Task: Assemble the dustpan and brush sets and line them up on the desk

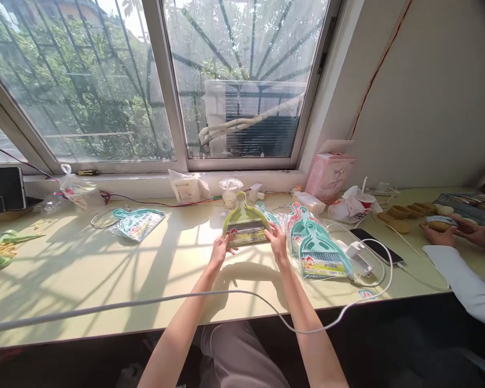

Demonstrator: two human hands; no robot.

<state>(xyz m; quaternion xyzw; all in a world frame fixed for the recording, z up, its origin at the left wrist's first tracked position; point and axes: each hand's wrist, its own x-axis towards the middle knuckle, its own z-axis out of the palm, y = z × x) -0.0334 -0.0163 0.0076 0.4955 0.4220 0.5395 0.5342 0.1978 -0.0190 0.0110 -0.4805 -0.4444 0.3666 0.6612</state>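
A yellow-green dustpan and brush set (246, 218) in clear wrap is held up over the table, its handle pointing toward the window. My left hand (221, 250) grips its lower left corner, and my right hand (276, 240) its right edge, both closed on it. Just right of my right hand lies a pile of wrapped teal dustpan sets (322, 253), with a pink dustpan (294, 213) among them. Another wrapped teal dustpan set (139, 222) rests flat on the table to the left.
A white cable (165, 298) crosses low in front of my forearms. Right of the pile are a charger (359, 257) and a phone (375, 246). Another person's hands (442, 235) hold a round object at far right. A pink box (330, 175) stands by the wall.
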